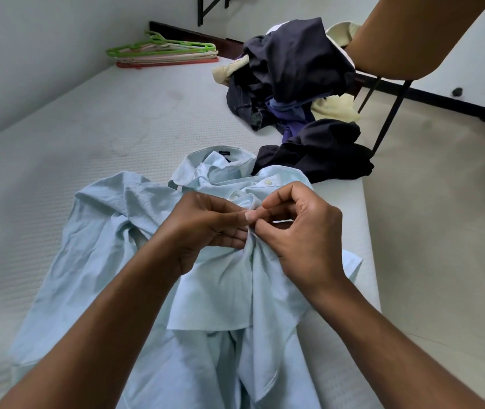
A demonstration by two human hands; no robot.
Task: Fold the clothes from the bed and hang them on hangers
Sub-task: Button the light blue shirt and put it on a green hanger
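both arms reach forward; left hand (205,228) and right hand (303,231) meet, fingers curled, pinching.

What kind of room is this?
Probably a bedroom. There is a bare mattress, a pile of clothes on it, and a stack of hangers near the wall. The left hand and right hand pinch a shirt.

Shirt (135,261) nearest on bed (58,137); clothes pile (294,93) behind (hangers (164,51) far left).

both hands pinch the front placket of a light blue shirt (211,290) spread on the bed (58,149): left hand (205,228), right hand (300,231). dark clothes pile (288,84) and stacked hangers (164,51) lie beyond.
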